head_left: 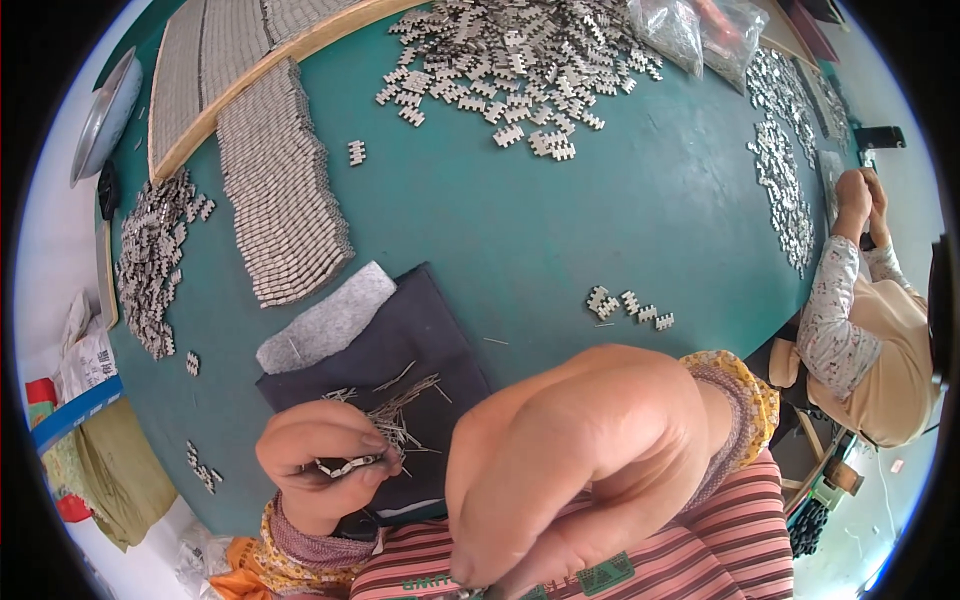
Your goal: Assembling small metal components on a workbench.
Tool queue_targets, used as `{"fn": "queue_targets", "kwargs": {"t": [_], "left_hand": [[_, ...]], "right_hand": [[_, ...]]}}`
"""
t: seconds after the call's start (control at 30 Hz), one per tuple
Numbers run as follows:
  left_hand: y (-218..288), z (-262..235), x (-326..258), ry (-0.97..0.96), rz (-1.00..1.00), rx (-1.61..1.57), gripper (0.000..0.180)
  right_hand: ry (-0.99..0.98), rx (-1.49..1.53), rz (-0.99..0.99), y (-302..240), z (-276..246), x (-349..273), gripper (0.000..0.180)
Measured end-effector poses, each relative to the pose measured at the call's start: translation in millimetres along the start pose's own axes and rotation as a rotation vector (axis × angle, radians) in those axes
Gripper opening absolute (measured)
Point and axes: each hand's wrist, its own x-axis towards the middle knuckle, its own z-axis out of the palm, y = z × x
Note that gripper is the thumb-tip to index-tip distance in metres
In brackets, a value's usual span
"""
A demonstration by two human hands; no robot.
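My left hand [318, 452] is closed around a small silvery metal link piece [348, 466], part of which shows between thumb and fingers. Very near the camera, my right hand [590, 440] covers much of the lower middle. Its fingers pinch together at the bottom edge, where a bit of something metallic shows, too cut off to name. Just beyond my left hand, thin metal pins [395, 415] lie in a loose heap on a dark cloth [430, 330]. A folded grey felt strip [330, 318] rests across that cloth, with a pin on it.
The green table [460, 220] bears a large pile of notched metal links [540, 60], a smaller pile [152, 260] at left and a few loose links [640, 308]. A wide linked metal band [285, 190] passes a wooden strip [270, 70]. Another person [860, 330] works at right.
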Motion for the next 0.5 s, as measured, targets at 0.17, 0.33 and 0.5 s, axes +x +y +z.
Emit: {"fn": "queue_targets", "kwargs": {"t": [0.17, 0.33, 0.5], "left_hand": [[-1, 7, -7, 0.106, 0.019, -0.052, 0.012], [-2, 11, -5, 0.101, 0.04, -0.002, 0.025], [5, 12, -9, 0.161, -0.044, -0.069, 0.014]], "right_hand": [[0.083, -0.976, -0.098, -15, -21, 4, 0.02], [0.213, -1.716, 0.277, -17, -81, -9, 0.015], [0.629, -1.729, -0.069, -45, -79, -10, 0.018]]}}
